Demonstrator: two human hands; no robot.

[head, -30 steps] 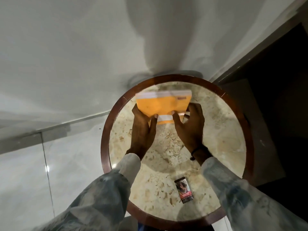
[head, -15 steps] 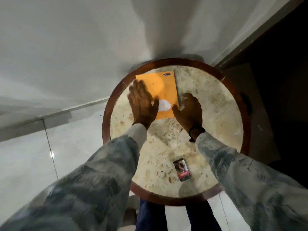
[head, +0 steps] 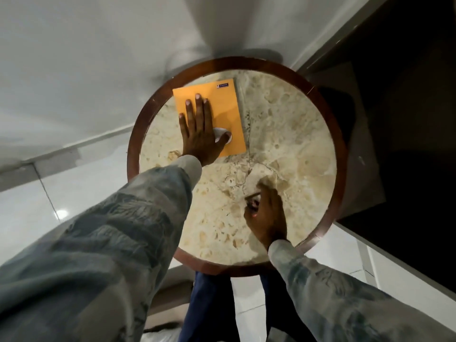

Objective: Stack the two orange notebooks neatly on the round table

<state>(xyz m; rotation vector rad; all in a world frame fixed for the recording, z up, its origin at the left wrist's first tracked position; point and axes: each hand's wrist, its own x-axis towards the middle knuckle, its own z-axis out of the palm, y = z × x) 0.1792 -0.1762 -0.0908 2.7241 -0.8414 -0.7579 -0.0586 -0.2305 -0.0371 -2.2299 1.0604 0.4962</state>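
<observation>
1. The flat orange paper-covered notebooks lay as one stack in the upper left of the round marble table with a dark wooden rim; only the top cover showed, so the lower one could not be told apart.
2. The left hand lay on the cover, fingers spread flat, gripping nothing; the stack's long axis ran up the frame, along those fingers.
3. The right hand, lower right and well apart, was curled on a small dark packet; the left was nearer for any squaring.

One head-worn wide-angle view looks steeply down, close over the round table.
</observation>
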